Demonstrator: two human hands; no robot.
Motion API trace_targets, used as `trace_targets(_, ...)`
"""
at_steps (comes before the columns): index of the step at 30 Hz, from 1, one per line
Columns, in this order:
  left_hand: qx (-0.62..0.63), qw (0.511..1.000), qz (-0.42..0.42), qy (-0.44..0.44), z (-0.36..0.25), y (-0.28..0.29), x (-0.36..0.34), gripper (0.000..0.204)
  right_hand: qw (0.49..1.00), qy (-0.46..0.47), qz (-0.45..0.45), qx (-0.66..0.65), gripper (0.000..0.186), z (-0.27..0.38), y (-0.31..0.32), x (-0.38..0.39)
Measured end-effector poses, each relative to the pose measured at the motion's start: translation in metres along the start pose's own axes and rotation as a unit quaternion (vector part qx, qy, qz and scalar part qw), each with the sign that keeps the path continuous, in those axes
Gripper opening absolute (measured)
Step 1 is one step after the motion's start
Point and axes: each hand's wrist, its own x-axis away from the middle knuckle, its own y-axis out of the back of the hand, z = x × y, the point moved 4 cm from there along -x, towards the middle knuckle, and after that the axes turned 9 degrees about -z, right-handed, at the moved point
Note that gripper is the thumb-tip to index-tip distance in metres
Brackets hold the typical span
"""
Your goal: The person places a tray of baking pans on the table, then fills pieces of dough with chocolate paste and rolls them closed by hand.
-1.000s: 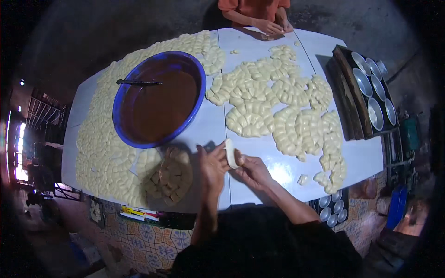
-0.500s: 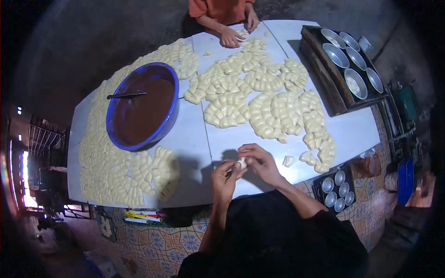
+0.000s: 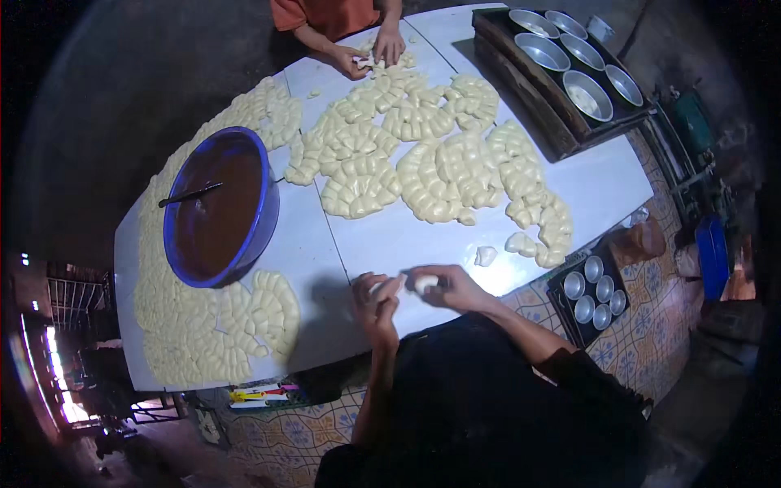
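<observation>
Above the table's near edge, my right hand [image 3: 452,291] is closed on a small white dough piece [image 3: 425,283]. Beside it and a little apart, my left hand [image 3: 379,311] is curled around another pale dough piece [image 3: 374,288], mostly hidden by the fingers. A loose lump of dough [image 3: 486,256] lies on the white table to the right of my hands. Beyond them spread flat clusters of pressed-together dough pieces [image 3: 360,187]. More dough pieces [image 3: 187,333] cover the table's left side.
A blue basin [image 3: 262,203] of brown filling, with a dark-handled tool [image 3: 191,194], stands at left. Metal tins [image 3: 587,95] sit on a dark wooden rack [image 3: 521,89] at far right; more tins [image 3: 585,309] are below the table edge. Across the table, another person's hands [image 3: 389,45] handle dough.
My hands have drawn apart from one shared dough piece, and pale dough now shows in each. The view has shifted, and the other person's hands have changed position over their dough.
</observation>
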Motion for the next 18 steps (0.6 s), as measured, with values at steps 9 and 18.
trace_targets(9,0.108,0.980,0.051,0.158,0.019,-0.010,0.008,0.033,0.855,0.140,-0.318,0.385,0.040,-0.002,0.062,0.021)
trace_targets(18,0.260,0.927,0.015,0.271,0.007,-0.011,-0.013,0.030,0.987,0.102,-0.123,0.030,0.037,0.055,0.003,-0.010)
